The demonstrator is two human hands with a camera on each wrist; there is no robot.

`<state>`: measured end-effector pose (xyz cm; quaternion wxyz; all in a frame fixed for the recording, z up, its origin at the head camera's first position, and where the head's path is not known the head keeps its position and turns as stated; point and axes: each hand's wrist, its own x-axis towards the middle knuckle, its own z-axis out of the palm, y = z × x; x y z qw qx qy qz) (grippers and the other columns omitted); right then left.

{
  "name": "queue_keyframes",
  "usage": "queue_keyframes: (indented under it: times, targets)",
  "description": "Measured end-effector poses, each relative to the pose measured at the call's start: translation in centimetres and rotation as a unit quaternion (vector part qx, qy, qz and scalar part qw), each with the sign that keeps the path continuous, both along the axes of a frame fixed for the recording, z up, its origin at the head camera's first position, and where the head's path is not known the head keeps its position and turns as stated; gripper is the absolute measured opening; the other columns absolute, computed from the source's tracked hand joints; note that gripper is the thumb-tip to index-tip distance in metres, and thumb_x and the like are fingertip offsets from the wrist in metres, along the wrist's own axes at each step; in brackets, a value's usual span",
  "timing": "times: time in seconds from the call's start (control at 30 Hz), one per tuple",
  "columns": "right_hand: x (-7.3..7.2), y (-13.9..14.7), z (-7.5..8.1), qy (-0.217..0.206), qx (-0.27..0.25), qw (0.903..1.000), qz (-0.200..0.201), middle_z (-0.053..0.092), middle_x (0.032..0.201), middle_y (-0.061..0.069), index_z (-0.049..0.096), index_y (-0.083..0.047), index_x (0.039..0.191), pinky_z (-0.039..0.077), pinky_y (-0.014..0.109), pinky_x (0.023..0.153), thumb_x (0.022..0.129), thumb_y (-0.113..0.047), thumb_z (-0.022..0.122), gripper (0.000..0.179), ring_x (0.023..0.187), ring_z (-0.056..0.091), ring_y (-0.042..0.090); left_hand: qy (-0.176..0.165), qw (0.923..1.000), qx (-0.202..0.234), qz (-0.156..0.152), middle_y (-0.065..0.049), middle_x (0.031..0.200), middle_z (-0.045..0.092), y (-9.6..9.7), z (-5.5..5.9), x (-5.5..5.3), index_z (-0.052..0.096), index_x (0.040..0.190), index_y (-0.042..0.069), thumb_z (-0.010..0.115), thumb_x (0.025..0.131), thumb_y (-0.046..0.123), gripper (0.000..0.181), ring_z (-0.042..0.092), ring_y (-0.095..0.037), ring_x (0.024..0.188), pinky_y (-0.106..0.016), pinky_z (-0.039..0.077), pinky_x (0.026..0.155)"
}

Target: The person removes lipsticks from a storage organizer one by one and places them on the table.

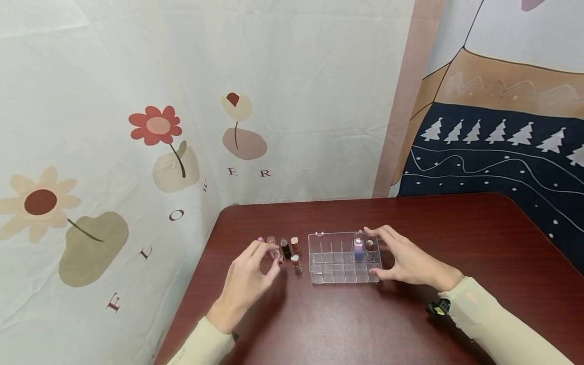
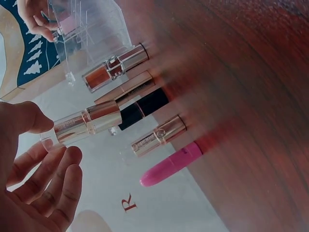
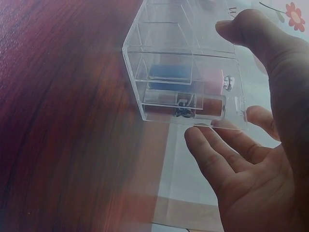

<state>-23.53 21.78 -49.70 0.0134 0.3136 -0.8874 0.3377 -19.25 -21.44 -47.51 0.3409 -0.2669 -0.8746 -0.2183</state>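
Our left hand point(image 2: 43, 191) pinches the gold lipstick point(image 2: 91, 121), left-wrist-view left, by one end, so a slip could topple the black tube point(image 2: 145, 107); right hand point(image 1: 406, 258) spreads wide at the organizer point(image 1: 339, 274), head-view lower centre.

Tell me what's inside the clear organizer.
Inside the clear organizer, a pink-and-blue tube and a brownish tube stand side by side at the right end. The right hand covers bits of that end's edge.
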Motion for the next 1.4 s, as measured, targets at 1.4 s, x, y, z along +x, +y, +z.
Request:
queue_keyframes:
  times: [1.4]
  targets:
    - [0.0, -0.1, -0.2, 0.008, -0.001, 1.0, 0.003, 0.062, 0.155, 0.012, 0.049, -0.009, 0.169, 0.065, 0.053, 0.112, 0.089, -0.024, 0.103, 0.098, 0.14, 0.074, 0.034, -0.091, 0.9929, -0.076, 0.016, -0.002, 0.105, 0.081, 0.4, -2.2, -1.9, 0.083, 0.114, 0.011, 0.095, 0.09, 0.006, 0.027, 0.08, -0.013, 0.079, -0.032, 0.069, 0.072]
